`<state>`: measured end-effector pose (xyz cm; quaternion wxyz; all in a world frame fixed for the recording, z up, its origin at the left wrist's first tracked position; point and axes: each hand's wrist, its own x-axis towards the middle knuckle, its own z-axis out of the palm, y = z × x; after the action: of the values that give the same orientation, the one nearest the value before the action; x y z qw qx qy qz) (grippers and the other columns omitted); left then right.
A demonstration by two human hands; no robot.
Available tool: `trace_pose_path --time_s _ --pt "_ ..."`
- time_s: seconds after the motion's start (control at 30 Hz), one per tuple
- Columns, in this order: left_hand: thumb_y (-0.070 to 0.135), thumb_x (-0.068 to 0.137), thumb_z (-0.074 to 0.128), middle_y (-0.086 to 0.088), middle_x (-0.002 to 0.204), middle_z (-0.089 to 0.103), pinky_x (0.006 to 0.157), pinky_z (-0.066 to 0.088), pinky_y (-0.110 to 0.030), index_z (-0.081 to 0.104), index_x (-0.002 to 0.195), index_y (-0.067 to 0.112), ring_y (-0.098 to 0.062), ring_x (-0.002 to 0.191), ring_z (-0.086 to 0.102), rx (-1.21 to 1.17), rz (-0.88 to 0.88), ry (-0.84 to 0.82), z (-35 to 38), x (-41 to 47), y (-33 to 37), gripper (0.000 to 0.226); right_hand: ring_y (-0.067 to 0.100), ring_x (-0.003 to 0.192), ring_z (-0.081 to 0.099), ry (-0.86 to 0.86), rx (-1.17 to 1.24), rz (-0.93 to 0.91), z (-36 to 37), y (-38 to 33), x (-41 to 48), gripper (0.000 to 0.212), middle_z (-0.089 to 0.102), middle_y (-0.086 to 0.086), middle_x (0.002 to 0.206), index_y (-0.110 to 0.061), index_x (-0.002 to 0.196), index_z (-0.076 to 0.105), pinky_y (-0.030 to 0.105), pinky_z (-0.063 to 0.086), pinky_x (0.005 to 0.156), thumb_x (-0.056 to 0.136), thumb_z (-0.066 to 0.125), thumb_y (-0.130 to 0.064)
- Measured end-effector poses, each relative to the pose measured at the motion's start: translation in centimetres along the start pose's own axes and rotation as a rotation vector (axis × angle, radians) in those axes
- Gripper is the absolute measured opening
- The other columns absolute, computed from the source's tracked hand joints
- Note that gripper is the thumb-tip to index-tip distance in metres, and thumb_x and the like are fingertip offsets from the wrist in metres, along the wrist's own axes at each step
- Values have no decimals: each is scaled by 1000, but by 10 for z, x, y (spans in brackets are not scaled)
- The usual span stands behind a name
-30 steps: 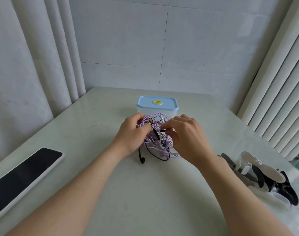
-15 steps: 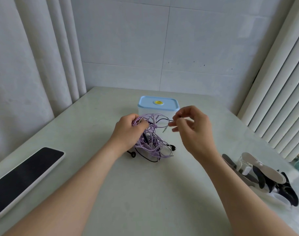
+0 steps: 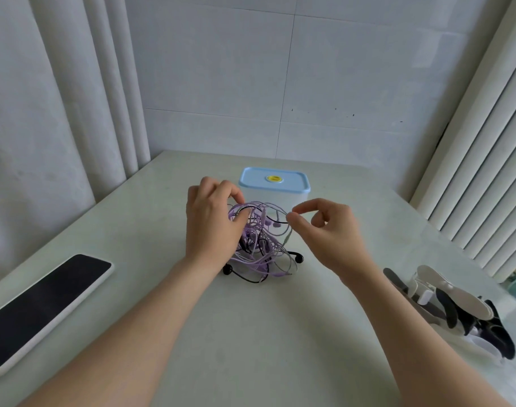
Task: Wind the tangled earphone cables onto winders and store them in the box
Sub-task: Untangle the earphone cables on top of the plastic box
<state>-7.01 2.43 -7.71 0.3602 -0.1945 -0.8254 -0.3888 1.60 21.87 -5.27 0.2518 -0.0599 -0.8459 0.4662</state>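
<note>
- Black and white winders (image 3: 456, 309) lie at the lower right of the frame, untouched; I judge none is needed until a cable comes free.
- My left hand (image 3: 212, 227), centre frame, curls over the purple and black tangle (image 3: 262, 251) and grips its upper left, steadying it.
- My right hand (image 3: 330, 233) pinches the tangle at its upper right, thumb against forefinger; I should draw that loop out slowly, not tug knots tight.
- The blue-lidded box (image 3: 276, 183) stands shut just behind the tangle.
</note>
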Motion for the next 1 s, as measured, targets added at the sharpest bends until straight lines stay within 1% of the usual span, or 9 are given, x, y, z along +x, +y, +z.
trace_pose_path --time_s 0.1,0.2,0.33,0.43,0.53,0.63,0.8,0.9,1.0 --pt "10 79 83 9 87 56 75 49 -39 57 83 23 -21 83 55 -22 41 22 -5 1 4 30 3 49 49 -97 -85 -16 3 2 -2 12 62 -10 77 -35 101 78 17 42 54 88 78 -37" --pt "5 78 76 9 78 62 65 53 -41 62 82 21 -18 72 59 -40 48 -12 -4 -1 5 21 -7 57 57 -103 -189 -64 9 4 -3 9 73 -14 86 -29 96 79 13 40 59 91 73 -24" --pt "14 81 71 10 78 65 60 54 -36 70 84 25 -18 71 61 47 83 -16 -4 -4 9 12 -5 67 63 6 -226 -59 10 3 -2 10 71 -22 76 -28 84 73 12 43 63 87 69 -19" --pt "19 85 60 7 73 67 57 52 -36 72 84 25 -23 65 60 79 73 -35 -5 -4 10 13 6 66 64 94 -243 -1 8 -1 -3 9 69 -15 61 -25 76 68 25 50 60 84 66 -23" --pt "15 82 48 2 59 61 56 50 -39 66 74 17 -32 60 56 40 -54 -52 -4 -2 11 20 9 68 61 109 -253 33 6 -1 -2 8 68 -9 62 -21 81 67 22 46 56 88 63 -21" --pt "6 79 41 6 66 69 64 47 -32 69 66 18 -25 67 62 -110 -263 -80 -3 3 10 32 8 69 56 105 -246 68 6 3 1 9 66 -4 68 -16 92 66 15 37 55 94 57 -15" --pt "-12 78 44 2 74 69 57 37 -24 72 72 14 -5 55 47 -425 -531 -318 -7 7 12 39 23 81 70 105 -152 127 3 7 2 24 72 4 74 -19 101 68 29 50 63 96 46 -8" --pt "14 82 52 5 67 65 63 37 -29 72 69 13 -5 57 47 -509 -464 -384 -9 6 15 25 19 73 72 95 -130 113 3 8 2 32 72 1 74 -22 106 71 23 45 52 98 45 -5" --pt "39 85 64 7 58 52 63 36 -31 68 67 13 -12 59 43 -518 -372 -382 -9 4 18 32 17 64 68 91 -126 85 3 8 3 35 72 -1 75 -26 107 73 19 44 48 99 46 -5"
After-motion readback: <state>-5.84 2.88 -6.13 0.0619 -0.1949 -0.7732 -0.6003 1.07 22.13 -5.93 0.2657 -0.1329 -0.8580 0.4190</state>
